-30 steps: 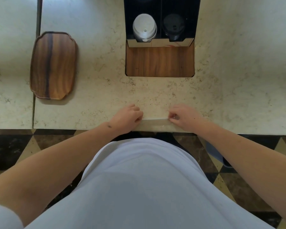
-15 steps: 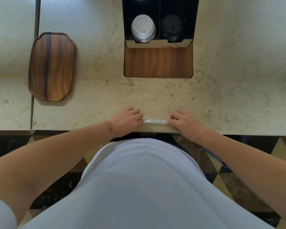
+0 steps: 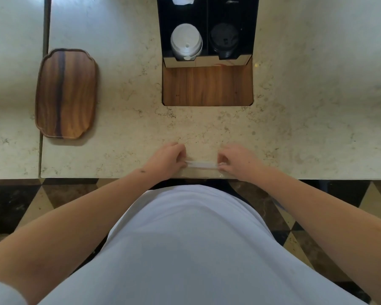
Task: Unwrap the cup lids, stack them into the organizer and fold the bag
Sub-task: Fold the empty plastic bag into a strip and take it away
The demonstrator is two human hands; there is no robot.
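A single wide-angle head view looks steeply down from above the person's chest, facing forward across the bench. The torso fills the near foreground, the hands sit mid-frame, and the organizer meets the top edge.

Tray left of organizer

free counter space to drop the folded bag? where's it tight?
Bare counter right of the organizer; another bare patch between the tray and the organizer's wood base. Tight at the near edge, where the left hand and right hand pinch the bag. White lids and black lids fill the organizer slots.
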